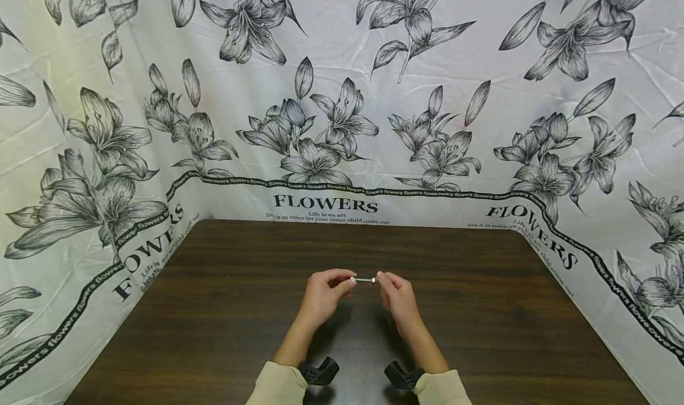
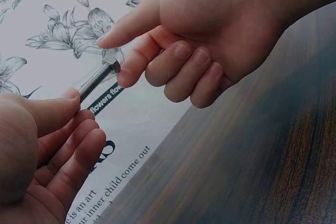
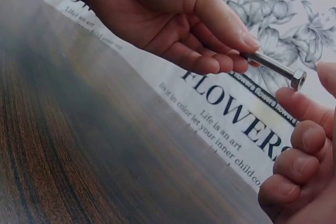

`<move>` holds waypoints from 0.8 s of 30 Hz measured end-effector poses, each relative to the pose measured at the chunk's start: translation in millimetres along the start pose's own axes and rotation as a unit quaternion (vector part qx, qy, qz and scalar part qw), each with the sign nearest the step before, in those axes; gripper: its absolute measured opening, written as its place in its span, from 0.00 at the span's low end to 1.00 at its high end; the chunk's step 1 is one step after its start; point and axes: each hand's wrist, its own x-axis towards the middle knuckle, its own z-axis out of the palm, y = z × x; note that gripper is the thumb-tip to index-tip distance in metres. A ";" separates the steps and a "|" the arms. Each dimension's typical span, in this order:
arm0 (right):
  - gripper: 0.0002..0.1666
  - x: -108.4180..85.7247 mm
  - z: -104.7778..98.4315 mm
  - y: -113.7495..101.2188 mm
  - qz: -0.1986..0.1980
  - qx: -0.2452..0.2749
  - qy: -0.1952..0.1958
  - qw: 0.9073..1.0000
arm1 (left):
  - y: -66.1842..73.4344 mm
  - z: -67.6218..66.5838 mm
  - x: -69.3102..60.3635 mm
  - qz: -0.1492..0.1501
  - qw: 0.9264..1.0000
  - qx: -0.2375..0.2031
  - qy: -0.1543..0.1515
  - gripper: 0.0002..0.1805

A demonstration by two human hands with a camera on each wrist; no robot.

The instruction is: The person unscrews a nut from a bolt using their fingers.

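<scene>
A silver metal bolt [image 2: 97, 81] with a threaded shank lies nearly level above the table, seen also in the head view. My left hand [image 1: 320, 295] pinches one end of it between thumb and fingers, hiding that end. At the other end is a hexagonal piece [image 3: 298, 79]; whether it is the bolt's head or a nut, I cannot tell. My right hand [image 1: 399, 301] is around this end, thumb and index finger parted on either side. The right index fingertip [image 3: 287, 97] is at or very near the hexagon, while the thumb stands off it. Its other fingers are curled in.
Below the hands spreads a dark brown wood-grain table [image 1: 240, 334]. White cloth [image 1: 331, 13] printed with lilies and the word FLOWERS hangs behind the table and along both sides. A black device [image 1: 319, 372] sits on the left wrist, another [image 1: 403, 375] on the right.
</scene>
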 end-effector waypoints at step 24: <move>0.10 9.9 -6.7 28.3 -0.019 0.022 0.001 1.000 | -3.0 -0.3 0.8 -0.005 1.000 0.003 -0.007 0.05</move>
